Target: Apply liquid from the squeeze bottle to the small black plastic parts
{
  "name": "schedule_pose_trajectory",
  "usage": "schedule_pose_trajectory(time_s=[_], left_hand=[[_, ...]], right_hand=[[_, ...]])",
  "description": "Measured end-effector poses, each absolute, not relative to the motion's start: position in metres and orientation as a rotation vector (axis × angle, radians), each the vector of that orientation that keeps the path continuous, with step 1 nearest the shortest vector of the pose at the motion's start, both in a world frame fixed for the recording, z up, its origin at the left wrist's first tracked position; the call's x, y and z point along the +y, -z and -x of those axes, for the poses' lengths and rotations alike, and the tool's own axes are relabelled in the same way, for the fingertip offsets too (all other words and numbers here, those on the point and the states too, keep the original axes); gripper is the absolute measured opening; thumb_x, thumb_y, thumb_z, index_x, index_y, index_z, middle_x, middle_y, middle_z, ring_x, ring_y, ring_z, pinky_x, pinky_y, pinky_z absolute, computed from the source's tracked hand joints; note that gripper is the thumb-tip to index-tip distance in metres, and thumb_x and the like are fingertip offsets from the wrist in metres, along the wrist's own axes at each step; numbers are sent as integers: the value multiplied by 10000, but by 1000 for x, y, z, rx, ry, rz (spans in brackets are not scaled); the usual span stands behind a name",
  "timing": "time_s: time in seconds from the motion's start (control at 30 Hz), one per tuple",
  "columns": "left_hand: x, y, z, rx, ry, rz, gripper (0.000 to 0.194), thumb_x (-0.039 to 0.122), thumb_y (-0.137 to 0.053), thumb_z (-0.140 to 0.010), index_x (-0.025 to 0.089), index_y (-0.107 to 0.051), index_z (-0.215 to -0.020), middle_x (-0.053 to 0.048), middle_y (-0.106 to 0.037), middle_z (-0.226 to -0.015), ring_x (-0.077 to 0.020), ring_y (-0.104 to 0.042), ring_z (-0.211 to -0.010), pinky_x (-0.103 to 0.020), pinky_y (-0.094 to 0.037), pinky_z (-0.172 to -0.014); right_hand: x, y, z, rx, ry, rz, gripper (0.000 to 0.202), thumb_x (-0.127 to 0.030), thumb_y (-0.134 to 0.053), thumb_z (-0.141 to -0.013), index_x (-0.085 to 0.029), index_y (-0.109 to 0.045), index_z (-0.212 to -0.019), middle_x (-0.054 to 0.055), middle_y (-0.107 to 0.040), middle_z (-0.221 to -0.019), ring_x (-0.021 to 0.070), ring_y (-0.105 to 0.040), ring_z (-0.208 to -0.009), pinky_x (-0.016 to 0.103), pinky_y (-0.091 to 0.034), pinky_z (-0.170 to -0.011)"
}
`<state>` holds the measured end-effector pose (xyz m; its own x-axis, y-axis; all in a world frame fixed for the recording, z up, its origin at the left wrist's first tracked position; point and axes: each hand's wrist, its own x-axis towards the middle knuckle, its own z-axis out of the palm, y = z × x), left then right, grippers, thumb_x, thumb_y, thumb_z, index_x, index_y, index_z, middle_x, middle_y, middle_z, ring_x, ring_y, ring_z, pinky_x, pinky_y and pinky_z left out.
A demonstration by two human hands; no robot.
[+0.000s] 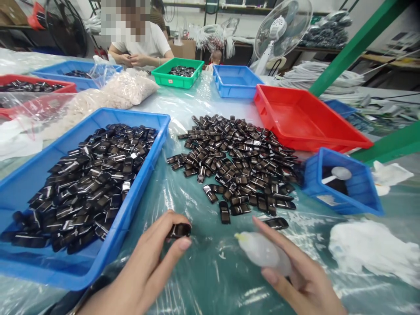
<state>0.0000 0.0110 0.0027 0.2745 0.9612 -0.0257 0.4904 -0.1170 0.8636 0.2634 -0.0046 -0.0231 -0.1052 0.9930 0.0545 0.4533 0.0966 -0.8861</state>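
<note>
Between the thumb and fingers of my left hand (154,253) is a small black plastic piece (180,230), glossy and shaped like a tiny car body. My right hand (305,271) is wrapped around a whitish translucent squeeze bottle (262,249), its yellowish tip pointing left towards the left hand. One loose black piece (277,223) lies just beyond the right fingers. Past both hands spreads a heap of similar black pieces (239,162) on the plastic-covered table. Many more fill the large blue tray (157,144) at the left.
A small blue bin (361,192) holding a light scoop (339,173) stands at the right, near crumpled white cloth (374,247). Behind are a red tray (302,118), a blue tray (236,85) and a green tray (177,81). Another person (141,43) sits across the table.
</note>
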Motion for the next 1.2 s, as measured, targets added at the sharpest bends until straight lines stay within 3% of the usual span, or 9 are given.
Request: schedule_pose_trajectory(time_s=[0.2, 0.37, 0.47, 0.6, 0.77, 0.83, 0.93, 1.03, 1.2], left_hand=[[10, -5, -3, 1404, -674, -1678, 242, 434, -335, -991, 241, -462, -919, 11, -519, -757, -170, -491, -688, -274, -413, -607], [8, -8, -2, 1320, -668, -1706, 294, 432, -262, -1008, 239, -427, -859, 12, -448, -733, -165, -481, -694, -254, -406, -562], [3, -8, -3, 1319, -616, -1716, 272, 436, -277, -1004, 246, -420, -872, 28, -433, -729, -155, -487, -670, -267, -443, -627], [-6, -6, -3, 1280, -650, -1762, 220, 426, -322, -991, 254, -424, -900, 2, -509, -836, -183, -554, -826, -288, -494, -734], [-12, -10, 1, 1152, -606, -1975, 112, 325, -424, -964, 252, -474, -1031, -47, -583, -988, -213, -576, -923, -337, -523, -819], [-12, -10, 3, 1134, -607, -2034, 145, 295, -446, -951, 250, -485, -1083, -66, -593, -1033, -231, -572, -971, -355, -524, -845], [-13, -8, 6, 1084, -609, -2090, 178, 261, -458, -937, 263, -484, -1113, -69, -590, -1074, -243, -560, -1038, -365, -521, -873], [-14, -5, 6, 1042, -592, -2104, 191, 240, -456, -940, 278, -462, -1126, -55, -570, -1081, -232, -540, -1088, -368, -498, -914], [-13, -8, 2, 993, -585, -2067, 98, 264, -374, -983, 239, -465, -1010, -47, -526, -978, -215, -523, -968, -381, -473, -881]], right_hand=[[11, 27, -259, -1669, -899, 1422, 321, -286, -619, -857, -317, -538, -1167, 36, -668, -1192, 200, -633, -1095, 314, -549, -871], [3, 19, -250, -1572, -390, 1412, 399, -227, -672, -793, -300, -495, -1143, 40, -572, -1057, 228, -563, -977, 377, -487, -817], [-9, 14, -241, -1805, -362, 1234, 291, -125, -654, -787, -301, -583, -1008, -2, -596, -846, 197, -578, -813, 320, -491, -713], [-15, 19, -226, -2285, -427, 1196, 292, -119, -574, -871, -228, -598, -1142, 74, -677, -959, 237, -633, -859, 356, -533, -707], [-9, 24, -213, -2261, -482, 1248, 249, -99, -392, -930, -177, -629, -944, 101, -656, -868, 246, -628, -791, 371, -537, -621], [-8, 15, -210, -2171, -599, 1262, 201, -121, -408, -936, -193, -593, -905, 60, -634, -826, 191, -628, -738, 310, -538, -611], [-11, -1, -205, -1719, -1165, 1245, 84, -241, -503, -927, -226, -569, -876, 5, -620, -809, 120, -622, -664, 231, -523, -588], [-16, -11, -199, -1204, -1658, 1080, 171, -385, -623, -859, -219, -592, -831, -11, -643, -744, 101, -609, -631, 225, -506, -605], [-19, -12, -191, -963, -1914, 962, 232, -382, -720, -787, -188, -593, -790, -20, -647, -669, 92, -604, -612, 240, -496, -631]])
